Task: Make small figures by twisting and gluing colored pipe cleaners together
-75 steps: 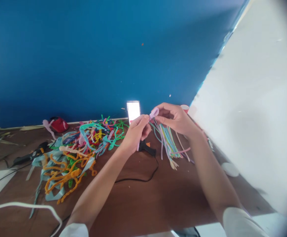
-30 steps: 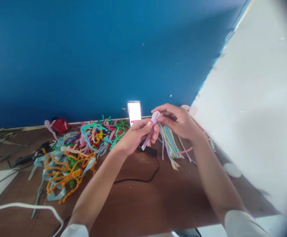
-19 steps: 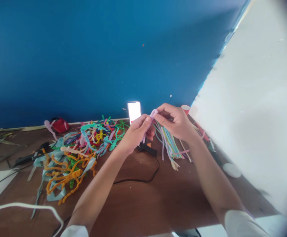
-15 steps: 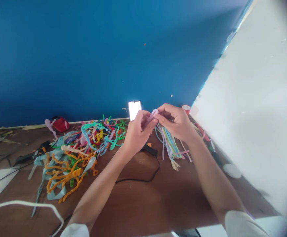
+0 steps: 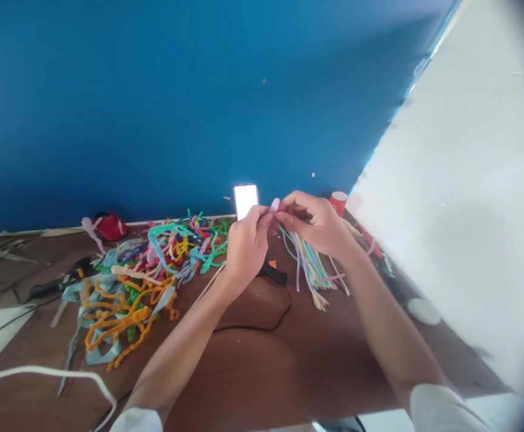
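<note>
Between my two hands is a pale lilac pipe cleaner [image 5: 275, 206], bent into a small loop or coil. My left hand [image 5: 249, 243] pinches it from the left with thumb and fingertips. From the right, the thumb and forefinger of my right hand [image 5: 313, 222] close on it too. A bundle of pastel pipe cleaners [image 5: 311, 264] lies on the table below my right hand. Behind my left hand a phone [image 5: 246, 200] with a bright white screen stands against the wall. The glue gun [image 5: 273, 273], black with an orange part, is partly covered by my left hand.
A tangled heap of coloured pipe cleaners [image 5: 171, 249] spreads across the left, with orange pipe cleaners [image 5: 126, 321] in front. A red cup [image 5: 338, 203] stands by the white wall. A white cable [image 5: 50, 371] and a black cord [image 5: 252, 328] cross the brown table [image 5: 262, 378].
Both hands have shifted slightly left with the lilac pipe cleaner, and its loop has turned. A thin pale strand now shows beside my left forearm. More of the red cup is visible.
</note>
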{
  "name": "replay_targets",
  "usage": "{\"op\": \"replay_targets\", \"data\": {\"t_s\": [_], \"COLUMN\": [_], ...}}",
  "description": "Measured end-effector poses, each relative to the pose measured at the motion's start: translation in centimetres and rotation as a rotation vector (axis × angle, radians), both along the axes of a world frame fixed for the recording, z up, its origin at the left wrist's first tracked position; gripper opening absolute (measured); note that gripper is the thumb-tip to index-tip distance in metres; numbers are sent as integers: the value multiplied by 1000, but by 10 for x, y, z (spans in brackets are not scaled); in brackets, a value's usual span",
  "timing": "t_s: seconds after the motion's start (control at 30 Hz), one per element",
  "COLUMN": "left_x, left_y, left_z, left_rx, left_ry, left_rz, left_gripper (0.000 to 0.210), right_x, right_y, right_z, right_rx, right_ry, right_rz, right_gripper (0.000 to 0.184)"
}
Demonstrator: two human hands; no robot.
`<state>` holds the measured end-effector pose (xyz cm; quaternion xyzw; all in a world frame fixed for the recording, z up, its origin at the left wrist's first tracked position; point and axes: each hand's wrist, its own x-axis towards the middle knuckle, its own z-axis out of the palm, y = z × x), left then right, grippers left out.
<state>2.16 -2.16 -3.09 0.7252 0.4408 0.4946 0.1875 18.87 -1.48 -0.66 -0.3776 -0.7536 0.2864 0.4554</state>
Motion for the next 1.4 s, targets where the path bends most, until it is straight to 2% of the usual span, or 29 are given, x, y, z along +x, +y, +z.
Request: {"op": "replay_targets", "data": {"t_s": [0.13,0.3,0.43,0.53,0.63,0.8,0.93,1.1,1.2,1.27,1.4], "left_x": [-1,-6,-10,-11,-11,-5,0,2,1,0,-2], "left_y": [1,0,3,6,8,7,4,1,0,0,0], "left_z": [4,10,8,6,6,5,2,-3,-7,-8,-6], "left_rx": [-273,-501,-649,-737,-732,-546,-289,121,273,298,193], "left_ry": [-341,-505,-597,-608,-594,-511,-379,19,180,230,227], "left_rz": [-344,-648,-817,-849,-799,-611,-349,23,187,225,188], "left_gripper": [24,27,26,28,28,26,25,18,17,20,23], "right_x": [7,20,23,22,19,14,9,4,1,0,1], "right_y": [0,0,-1,-4,-6,-4,1,3,2,2,3], "right_z": [4,6,7,8,10,8,4,0,-1,-2,-1], "right_rx": [21,61,61,39,43,54,42,14,13,26,26], "right_ry": [5,11,14,-23,-72,-66,-36,6,20,20,-2], "right_rz": [35,61,123,135,91,14,-29,-39,-24,-20,-8], "right_gripper": [25,28,32,25,22,22,23,25,26,26,24]}}
